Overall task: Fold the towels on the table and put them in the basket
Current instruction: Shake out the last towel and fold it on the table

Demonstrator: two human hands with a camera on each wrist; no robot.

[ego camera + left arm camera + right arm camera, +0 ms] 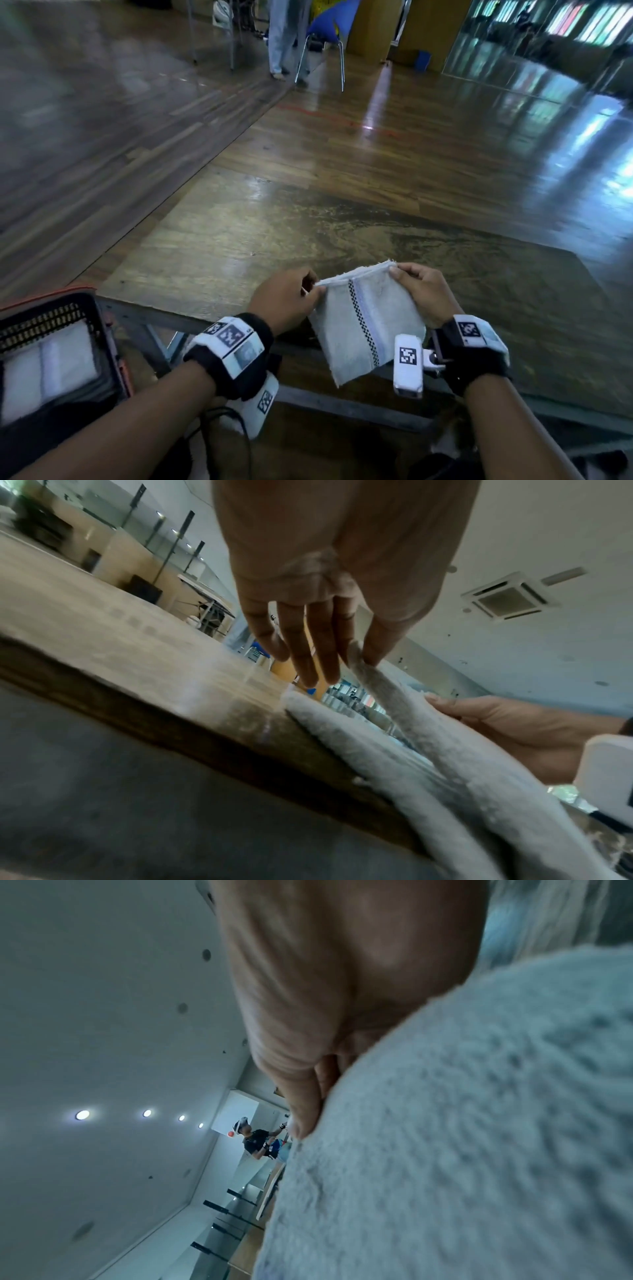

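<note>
The left hand (286, 299) and right hand (423, 291) each pinch a top corner of the folded towel (368, 322), held hanging above the table's (239, 240) near edge; the basket (102, 329) (left-hand side) is judged nearer the left hand.

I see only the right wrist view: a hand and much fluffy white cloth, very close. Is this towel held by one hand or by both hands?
Observer: Both. In the head view the left hand pinches one top corner of the towel and the right hand pinches the other.
Operator: Does the towel lie on the table?
Observer: No, it hangs from the hands above the near edge of the table.
Operator: Where is the basket?
Observer: To the person's left, a dark basket with a folded white towel already inside.
</note>
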